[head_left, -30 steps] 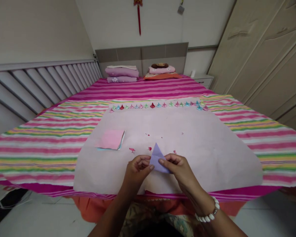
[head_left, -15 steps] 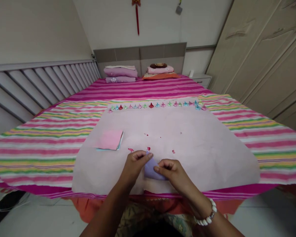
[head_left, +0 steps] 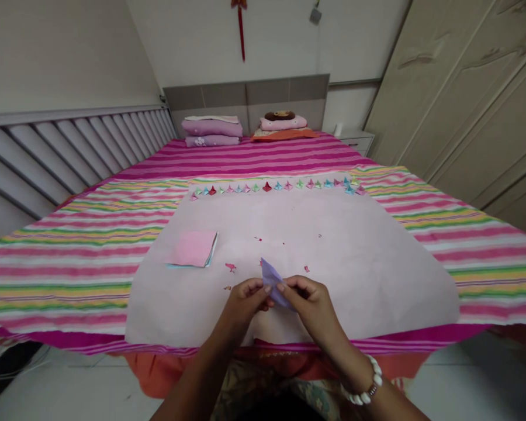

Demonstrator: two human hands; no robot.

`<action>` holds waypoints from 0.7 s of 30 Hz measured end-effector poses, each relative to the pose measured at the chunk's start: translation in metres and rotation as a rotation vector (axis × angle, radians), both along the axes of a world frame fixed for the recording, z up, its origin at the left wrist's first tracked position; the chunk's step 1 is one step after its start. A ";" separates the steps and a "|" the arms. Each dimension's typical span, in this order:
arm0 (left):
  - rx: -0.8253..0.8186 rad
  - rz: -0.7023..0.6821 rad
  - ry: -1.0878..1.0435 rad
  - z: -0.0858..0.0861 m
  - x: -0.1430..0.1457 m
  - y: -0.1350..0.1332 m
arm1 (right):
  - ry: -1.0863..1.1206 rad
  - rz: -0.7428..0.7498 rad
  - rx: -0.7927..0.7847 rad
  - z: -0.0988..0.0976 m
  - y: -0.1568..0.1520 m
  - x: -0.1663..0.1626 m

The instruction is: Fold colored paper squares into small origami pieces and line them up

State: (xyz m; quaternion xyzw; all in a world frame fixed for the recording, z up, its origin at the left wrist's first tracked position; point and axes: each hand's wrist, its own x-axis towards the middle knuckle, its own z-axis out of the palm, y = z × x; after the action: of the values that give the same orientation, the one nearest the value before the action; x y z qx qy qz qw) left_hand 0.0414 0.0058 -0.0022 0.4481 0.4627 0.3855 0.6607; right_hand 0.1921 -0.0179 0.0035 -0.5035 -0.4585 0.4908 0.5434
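Note:
A folded piece of purple paper (head_left: 272,277) is held up between both hands, one corner pointing away from me. My left hand (head_left: 248,299) pinches its lower left edge between thumb and fingers. On the other side, my right hand (head_left: 309,298) grips the right edge, thumb on top. The two thumbs are close together, and the fingers hide the paper's lower part. Beneath lies a large pale sheet (head_left: 377,275). Small red paper scraps (head_left: 230,267) are scattered just beyond the hands.
A stack of square coloured paper (head_left: 196,248), pink on top, lies at left on the sheet. Along its far edge runs a row of several small folded paper pieces (head_left: 267,186). Folded bedding (head_left: 213,130) sits by the headboard. A railing (head_left: 92,137) borders the bed's left side.
The purple paper has been turned so its corner points up and away. My left hand has shifted down to its lower edge, nearer the right hand.

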 end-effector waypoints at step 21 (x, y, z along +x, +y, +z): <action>-0.087 -0.161 -0.155 0.006 -0.005 -0.002 | 0.387 0.161 -0.239 0.016 -0.002 0.007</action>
State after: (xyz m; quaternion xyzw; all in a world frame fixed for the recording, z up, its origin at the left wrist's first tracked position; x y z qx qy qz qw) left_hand 0.0367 0.0035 0.0042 0.4236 0.3890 0.3443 0.7420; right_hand 0.1992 -0.0196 0.0194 -0.4226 -0.3231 0.6709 0.5166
